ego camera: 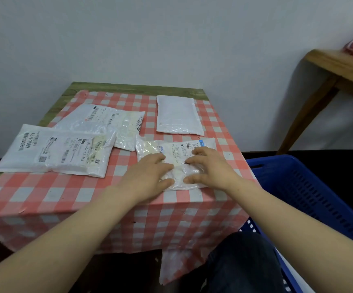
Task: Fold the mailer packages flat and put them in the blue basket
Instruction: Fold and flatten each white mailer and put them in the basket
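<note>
A crinkled white mailer (171, 149) with a printed label lies near the table's front right. My left hand (150, 172) and my right hand (208, 168) both press flat on it with fingers spread, thumbs toward each other. Three more white mailers lie on the cloth: a large labelled mailer (57, 151) at the left, a second labelled mailer (108, 121) partly under it, and a plain mailer (177, 115) at the back right. The blue basket (310, 187) stands on the floor right of the table.
The small table (108, 86) carries a red and white checked cloth (65, 193) that hangs over the front edge. A wooden side table (338, 68) stands at the right by the wall. My dark-trousered knee (241, 256) is below the table's front.
</note>
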### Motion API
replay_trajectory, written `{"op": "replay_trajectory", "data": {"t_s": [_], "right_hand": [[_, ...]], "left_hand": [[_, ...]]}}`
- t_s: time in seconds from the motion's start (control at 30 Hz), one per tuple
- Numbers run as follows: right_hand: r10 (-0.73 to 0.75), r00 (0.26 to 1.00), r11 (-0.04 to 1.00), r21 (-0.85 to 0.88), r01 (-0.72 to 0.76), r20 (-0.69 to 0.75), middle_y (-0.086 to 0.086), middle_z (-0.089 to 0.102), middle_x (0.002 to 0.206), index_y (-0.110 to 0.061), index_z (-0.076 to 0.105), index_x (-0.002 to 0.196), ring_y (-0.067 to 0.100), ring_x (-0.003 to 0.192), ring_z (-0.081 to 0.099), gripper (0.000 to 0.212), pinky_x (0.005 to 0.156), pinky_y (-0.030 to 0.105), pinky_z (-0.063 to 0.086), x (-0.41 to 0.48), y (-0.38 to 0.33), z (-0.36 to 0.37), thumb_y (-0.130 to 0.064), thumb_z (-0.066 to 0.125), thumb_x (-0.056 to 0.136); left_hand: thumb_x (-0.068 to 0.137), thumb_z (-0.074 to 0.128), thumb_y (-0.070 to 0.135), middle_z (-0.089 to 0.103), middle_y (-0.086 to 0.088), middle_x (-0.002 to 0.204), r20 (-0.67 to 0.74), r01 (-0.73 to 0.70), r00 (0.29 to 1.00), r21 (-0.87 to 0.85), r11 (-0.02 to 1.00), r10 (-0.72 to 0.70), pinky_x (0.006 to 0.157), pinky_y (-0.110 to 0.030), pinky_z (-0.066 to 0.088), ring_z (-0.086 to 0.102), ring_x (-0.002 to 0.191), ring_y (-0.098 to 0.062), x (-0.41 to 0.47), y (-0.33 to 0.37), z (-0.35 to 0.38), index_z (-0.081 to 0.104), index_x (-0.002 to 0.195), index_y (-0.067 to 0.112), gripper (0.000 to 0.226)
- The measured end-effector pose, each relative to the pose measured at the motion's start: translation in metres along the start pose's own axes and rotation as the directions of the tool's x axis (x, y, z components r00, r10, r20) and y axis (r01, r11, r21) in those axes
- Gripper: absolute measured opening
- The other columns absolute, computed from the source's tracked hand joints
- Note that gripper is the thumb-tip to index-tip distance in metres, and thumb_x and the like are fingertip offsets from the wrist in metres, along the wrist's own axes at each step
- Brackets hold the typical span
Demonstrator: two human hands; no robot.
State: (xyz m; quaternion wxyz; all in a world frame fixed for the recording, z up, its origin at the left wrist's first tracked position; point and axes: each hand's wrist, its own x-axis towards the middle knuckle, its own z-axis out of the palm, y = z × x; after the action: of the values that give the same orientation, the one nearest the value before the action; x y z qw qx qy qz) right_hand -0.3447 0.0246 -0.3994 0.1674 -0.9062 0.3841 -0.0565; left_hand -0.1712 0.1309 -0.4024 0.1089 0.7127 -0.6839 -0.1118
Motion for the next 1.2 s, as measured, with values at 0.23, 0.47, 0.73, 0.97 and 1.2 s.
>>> {"op": "replay_trajectory", "data": {"t_s": [0.23, 0.47, 0.73, 0.97, 1.2], "right_hand": [[0.025, 0.999, 0.998, -0.057, -0.027, -0.032, -0.011, 0.050, 0.117, -0.030, 0.065, 0.097, 0.013, 0.120, 0.040, 0.021, 0.105, 0.039, 0.027, 0.003, -0.010, -0.001, -0.045, 0.065, 0.082], [0.123, 0.992, 0.988, -0.092, -0.121, 0.017, -0.003, 0.035, 0.149, -0.026, 0.049, 0.135, 0.021, 0.140, 0.028, 0.046, 0.114, 0.048, 0.021, 0.027, -0.001, -0.020, -0.037, 0.056, 0.091], [0.064, 0.997, 0.995, -0.072, -0.067, -0.048, 0.005, 0.047, 0.126, -0.017, 0.049, 0.120, 0.025, 0.124, 0.034, 0.043, 0.097, 0.031, 0.035, 0.046, -0.002, -0.007, -0.027, 0.069, 0.083], [0.144, 0.989, 0.935, -0.331, -0.127, 0.029, 0.007, 0.028, 0.148, -0.035, 0.041, 0.137, 0.027, 0.138, 0.020, 0.054, 0.110, 0.045, 0.019, 0.034, -0.001, -0.015, -0.055, 0.052, 0.088], [0.053, 0.981, 0.952, -0.288, -0.105, -0.184, 0.004, 0.028, 0.144, -0.022, 0.044, 0.132, 0.024, 0.133, 0.026, 0.069, 0.107, 0.035, 0.026, 0.022, -0.004, -0.025, -0.054, 0.069, 0.076]], "left_hand": [[0.088, 0.056, 0.036, 0.051, 0.005, 0.117, -0.032, 0.086, 0.996, 0.032, 0.996, -0.085, 0.086, -0.037, 0.045, 0.051, 0.109, -0.021, 0.010, 0.014, -0.009, 0.060, 0.104, 0.023, 0.022], [0.095, 0.049, 0.035, 0.052, 0.003, 0.129, -0.001, 0.058, 0.998, 0.073, 0.996, -0.058, 0.100, -0.043, 0.041, 0.043, 0.128, -0.023, 0.030, 0.017, -0.022, 0.052, 0.121, 0.017, 0.032], [0.090, 0.057, 0.040, 0.046, -0.001, 0.132, 0.002, 0.070, 0.997, 0.184, 0.980, -0.072, 0.097, -0.037, 0.032, 0.039, 0.123, -0.022, 0.055, 0.015, -0.012, 0.044, 0.129, 0.020, 0.045], [0.099, 0.034, 0.047, 0.018, 0.000, 0.157, 0.139, 0.027, 0.989, 0.233, 0.972, -0.060, 0.117, -0.040, 0.014, 0.016, 0.144, -0.019, 0.042, 0.006, -0.006, 0.019, 0.150, 0.023, 0.059], [0.089, 0.057, 0.039, 0.037, 0.002, 0.143, -0.134, -0.013, 0.990, 0.137, 0.991, 0.031, 0.104, -0.034, 0.029, 0.030, 0.132, -0.019, 0.036, 0.011, -0.013, 0.038, 0.141, 0.030, 0.056]]}}
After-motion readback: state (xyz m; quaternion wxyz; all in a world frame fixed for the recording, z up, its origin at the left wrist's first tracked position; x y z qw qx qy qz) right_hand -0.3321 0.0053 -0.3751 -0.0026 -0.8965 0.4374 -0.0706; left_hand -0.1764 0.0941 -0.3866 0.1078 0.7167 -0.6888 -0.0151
